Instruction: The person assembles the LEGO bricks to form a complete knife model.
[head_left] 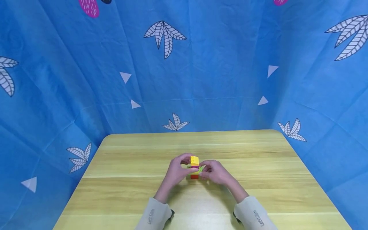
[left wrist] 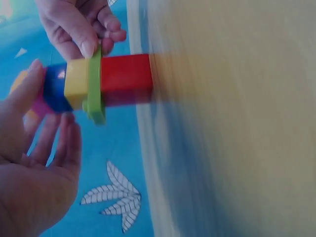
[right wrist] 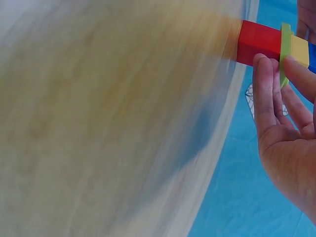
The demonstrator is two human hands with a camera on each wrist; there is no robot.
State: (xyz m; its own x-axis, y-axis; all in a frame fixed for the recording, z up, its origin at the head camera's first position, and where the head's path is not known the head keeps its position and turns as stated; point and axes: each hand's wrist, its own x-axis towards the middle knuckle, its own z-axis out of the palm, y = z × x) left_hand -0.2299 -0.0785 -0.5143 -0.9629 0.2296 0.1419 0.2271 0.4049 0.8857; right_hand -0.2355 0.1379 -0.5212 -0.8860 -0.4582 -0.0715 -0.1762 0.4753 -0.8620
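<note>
A tower of toy building bricks stands upright on the table between the hands. Its bottom is a red brick [left wrist: 126,74], with a flat green brick [left wrist: 95,84] across it, jutting out on both sides. Above come a yellow brick [left wrist: 77,81], a blue brick [left wrist: 55,89], a magenta brick [left wrist: 39,104] and a yellow top brick [head_left: 194,160]. My left hand [head_left: 177,170] holds the tower's upper part, thumb on the near side, fingers behind. My right hand [head_left: 217,172] pinches the right end of the green brick, its fingertips beside the red brick in the right wrist view.
The wooden table [head_left: 129,191] has rounded far corners. A blue cloth [head_left: 218,64] with white leaf prints hangs behind it and along both sides. Pale sleeves [head_left: 155,214] cover both forearms.
</note>
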